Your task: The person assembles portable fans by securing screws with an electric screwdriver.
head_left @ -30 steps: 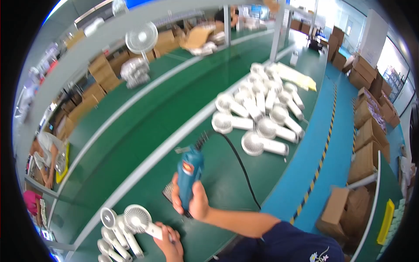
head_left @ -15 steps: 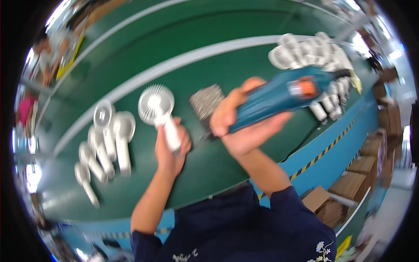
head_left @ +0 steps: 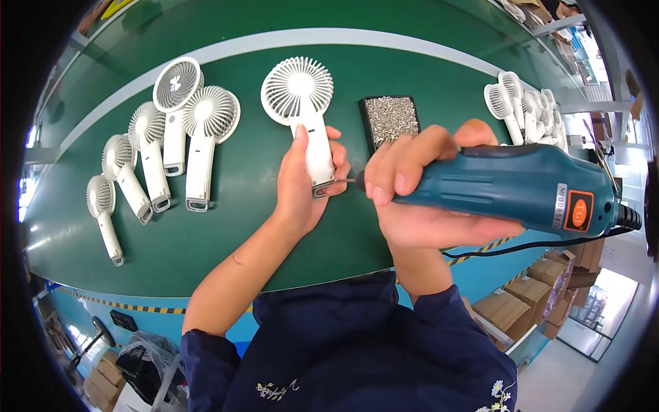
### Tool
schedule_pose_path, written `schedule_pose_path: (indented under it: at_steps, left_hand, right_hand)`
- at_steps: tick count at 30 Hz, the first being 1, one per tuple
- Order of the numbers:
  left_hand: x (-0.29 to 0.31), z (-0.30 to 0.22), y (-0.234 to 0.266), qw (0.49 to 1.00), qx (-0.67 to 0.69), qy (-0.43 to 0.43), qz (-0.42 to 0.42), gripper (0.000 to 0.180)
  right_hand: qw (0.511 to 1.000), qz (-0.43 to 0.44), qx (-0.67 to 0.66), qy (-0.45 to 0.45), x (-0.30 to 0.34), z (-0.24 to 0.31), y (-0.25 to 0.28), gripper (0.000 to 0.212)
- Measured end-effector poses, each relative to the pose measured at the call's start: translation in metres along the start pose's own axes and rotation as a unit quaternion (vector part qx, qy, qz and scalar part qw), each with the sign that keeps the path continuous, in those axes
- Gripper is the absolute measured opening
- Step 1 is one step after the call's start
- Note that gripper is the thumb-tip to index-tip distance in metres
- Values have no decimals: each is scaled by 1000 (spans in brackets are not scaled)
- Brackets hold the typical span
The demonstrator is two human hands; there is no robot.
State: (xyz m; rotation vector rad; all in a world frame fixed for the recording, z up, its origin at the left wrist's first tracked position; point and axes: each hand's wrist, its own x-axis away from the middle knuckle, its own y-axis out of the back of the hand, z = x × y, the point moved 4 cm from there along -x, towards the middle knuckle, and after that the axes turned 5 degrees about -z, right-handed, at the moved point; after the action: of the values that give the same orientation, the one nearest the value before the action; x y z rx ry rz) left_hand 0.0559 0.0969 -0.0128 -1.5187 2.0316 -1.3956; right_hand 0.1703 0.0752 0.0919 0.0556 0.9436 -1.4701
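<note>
Head view: nearest to you, your right hand [head_left: 412, 216] is wrapped around a blue power screwdriver [head_left: 508, 189], held nearly level, fingers over its front end. The cord [head_left: 501, 245] runs from its rear and passes under the body; leave it slack so that it does not pull the tool off line. The thin bit [head_left: 345, 180] points left, to the side of the handle's lower end, at or very near contact; whether it is seated cannot be told. Your left hand [head_left: 300, 172] is closed around the handle of a white fan [head_left: 307, 110], head pointing away from you, above the green table [head_left: 240, 185]. In my judgement, the step in hand is driver work at that lower end, beside the small loop [head_left: 320, 190]. Align the bit squarely with the side before applying power, press evenly, and brace the handle against the push. The left fingertips lie close to the bit; a slip could catch them, so set them back. Beyond the hands, a black tray [head_left: 366, 127] of small metal screws [head_left: 392, 117] stands within easy reach. Five fans [head_left: 147, 130] lie apart to the left; a cluster of fans [head_left: 532, 110] lies farther off, right.
</note>
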Motion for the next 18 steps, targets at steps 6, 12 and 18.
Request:
schedule_pose_path:
  at_steps: [6,12,18]
  left_hand:
    - [-3,-3,-6,1000,-12,4,-16,44]
    - [-4,-2,-4,1000,2,5,-18,46]
    - [-3,-1,-3,1000,9,7,-19,45]
  right_hand:
    - [999,-37,-15,-12,-3,-9,8,88]
    - [994,-87,-68,27,-4,-15,8,100]
    - [997,-60,-47,35,-2,-13,4,97]
